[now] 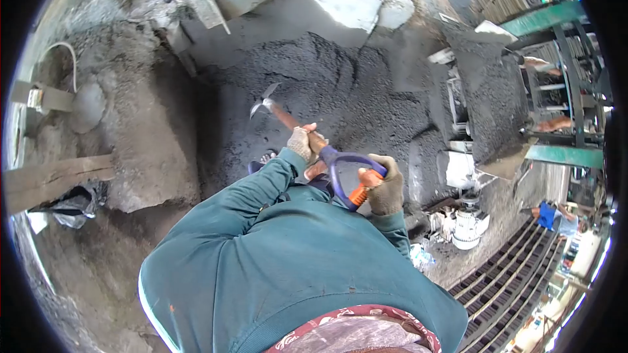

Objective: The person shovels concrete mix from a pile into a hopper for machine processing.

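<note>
Left hand (301, 143) clenched round the wooden shaft (286, 117) of the shovel (330, 157), right where it runs into the purple handle! Right hand (384, 186) closed on the orange grip (365, 187) across the handle's end, and both hands are in worn, dirty gloves with fingertips poking out. So the shovel's right here in front of my body, slanting away from me to the left, and its metal blade (265, 100) is out at the far end, over the dark ground beside the grainy heap (320, 68). Whether the blade touches that ground, I can't tell. Down below, my foot (316, 170) shows near the shaft. Over on the left, a big dusty block (149, 131); on the right, past my right hand, a pale motor (466, 227). And out by the green metal frame (565, 156), another person's arm (553, 124)!
</note>
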The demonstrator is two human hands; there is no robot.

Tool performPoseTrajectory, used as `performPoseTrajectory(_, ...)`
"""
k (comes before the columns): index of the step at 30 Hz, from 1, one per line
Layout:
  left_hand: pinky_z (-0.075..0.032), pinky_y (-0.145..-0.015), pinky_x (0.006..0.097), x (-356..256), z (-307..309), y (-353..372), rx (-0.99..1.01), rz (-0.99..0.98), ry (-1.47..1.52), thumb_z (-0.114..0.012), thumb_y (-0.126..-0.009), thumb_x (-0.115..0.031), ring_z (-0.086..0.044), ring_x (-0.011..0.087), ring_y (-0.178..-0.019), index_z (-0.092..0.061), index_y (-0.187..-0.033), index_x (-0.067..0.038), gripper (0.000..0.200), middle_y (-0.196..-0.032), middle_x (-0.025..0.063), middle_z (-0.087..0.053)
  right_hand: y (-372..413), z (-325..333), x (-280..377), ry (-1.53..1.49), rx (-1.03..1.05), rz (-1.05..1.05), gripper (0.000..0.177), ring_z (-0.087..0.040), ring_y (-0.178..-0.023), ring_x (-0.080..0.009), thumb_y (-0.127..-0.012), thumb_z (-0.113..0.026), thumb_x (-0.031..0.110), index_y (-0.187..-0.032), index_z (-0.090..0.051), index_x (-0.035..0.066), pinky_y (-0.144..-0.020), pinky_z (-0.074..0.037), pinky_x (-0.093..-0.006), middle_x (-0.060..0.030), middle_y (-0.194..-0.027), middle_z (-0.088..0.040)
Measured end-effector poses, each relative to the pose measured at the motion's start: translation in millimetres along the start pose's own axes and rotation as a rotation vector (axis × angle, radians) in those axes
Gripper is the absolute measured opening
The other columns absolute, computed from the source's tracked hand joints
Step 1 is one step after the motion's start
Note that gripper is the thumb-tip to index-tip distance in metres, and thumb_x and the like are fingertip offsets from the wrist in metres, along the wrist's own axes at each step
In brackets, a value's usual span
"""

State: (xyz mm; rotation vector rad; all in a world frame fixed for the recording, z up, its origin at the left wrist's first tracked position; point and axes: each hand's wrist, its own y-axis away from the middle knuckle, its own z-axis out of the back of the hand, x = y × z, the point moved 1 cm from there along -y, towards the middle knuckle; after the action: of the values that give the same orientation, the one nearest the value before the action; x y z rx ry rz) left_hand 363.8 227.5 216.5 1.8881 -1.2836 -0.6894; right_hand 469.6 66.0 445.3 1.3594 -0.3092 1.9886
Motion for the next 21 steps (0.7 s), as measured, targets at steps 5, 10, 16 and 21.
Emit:
performPoseTrajectory(5,-0.054,-0.059,0.0482,-37.2,-25.3,-11.8,0.160,-0.050,-0.062,-0.070,-0.080,-0.021,-0.059,0.0310,-0.057,-0.056,-0.075,-0.003,0.023,-0.066,0.0134,-0.059,-17.3,15.1,44.4,0.242,0.087,0.165,0.035,-0.067,-0.085,-0.0261,-0.082,-0.071,0.025,-0.109,-0.064,0.004,-0.076,-0.053,-0.0355,-0.0144,-0.094,-0.067)
performPoseTrajectory(10,-0.052,-0.057,0.0454,-85.6,-72.1,-34.9,0.152,-0.283,-0.239,-0.068,-0.082,-0.024,-0.060,0.0330,-0.059,-0.064,-0.087,-0.004,0.020,-0.068,0.0151,-0.059,-66.7,8.2,89.9,0.430,0.025,1.044,0.038,-0.062,-0.100,-0.0338,-0.084,-0.070,0.032,-0.112,-0.064,0.006,-0.094,-0.048,-0.0438,-0.0134,-0.110,-0.063)
performPoseTrajectory(16,-0.054,-0.070,0.0434,-150.4,-167.7,-8.9,0.405,-0.510,-0.095,-0.063,-0.092,-0.035,-0.063,0.0262,-0.073,-0.063,-0.104,-0.011,0.027,-0.088,0.0081,-0.063,-135.7,1.2,190.7,0.947,0.270,1.288,0.055,-0.062,-0.080,-0.0255,-0.069,-0.077,0.043,-0.112,-0.063,0.012,-0.082,-0.048,-0.0413,-0.0070,-0.089,-0.063)
performPoseTrajectory(21,-0.057,-0.070,0.0442,-190.1,-193.6,12.1,0.326,-0.574,-0.089,-0.062,-0.092,-0.038,-0.065,0.0281,-0.081,-0.061,-0.103,-0.007,0.033,-0.100,0.0113,-0.066,-273.0,-62.6,213.7,0.693,0.160,1.314,0.029,-0.068,-0.068,-0.0292,-0.080,-0.067,0.024,-0.106,-0.063,0.011,-0.059,-0.053,-0.0404,-0.0121,-0.078,-0.068)
